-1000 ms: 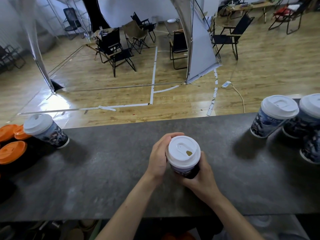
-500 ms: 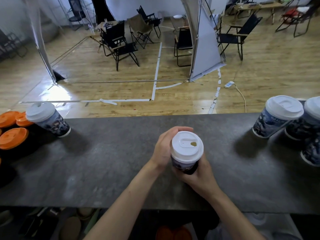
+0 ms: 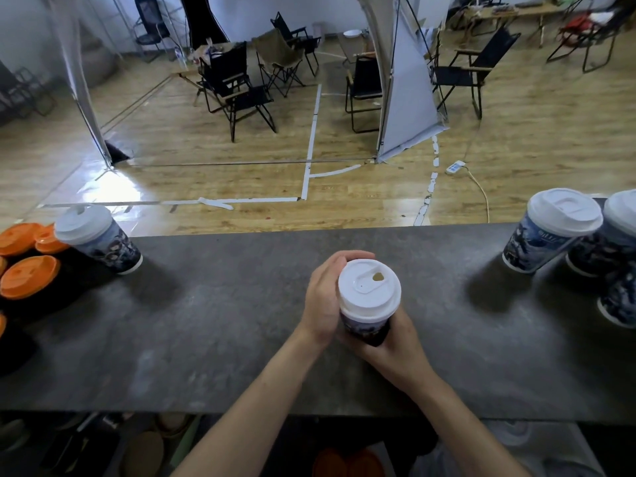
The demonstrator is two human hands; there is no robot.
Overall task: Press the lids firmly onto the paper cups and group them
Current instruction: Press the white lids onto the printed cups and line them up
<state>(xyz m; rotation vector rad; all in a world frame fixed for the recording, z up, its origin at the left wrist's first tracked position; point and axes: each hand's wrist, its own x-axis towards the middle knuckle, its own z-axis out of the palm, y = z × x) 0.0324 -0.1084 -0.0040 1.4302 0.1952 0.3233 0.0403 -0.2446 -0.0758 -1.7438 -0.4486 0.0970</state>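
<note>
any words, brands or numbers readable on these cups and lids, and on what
Nothing here can be read for certain.
On the right paper cup: pale lettering on its side, too blurred to read.
On the held paper cup: dark print, no legible words.
On the left paper cup: picture print, no legible words.
On the orange lids: no lettering visible.

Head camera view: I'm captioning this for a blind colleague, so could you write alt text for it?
A person's left hand and right hand grip a white-lidded paper cup at the middle of a grey counter. Another lidded cup stands far left beside orange lids; more lidded cups cluster at the far right.
</note>
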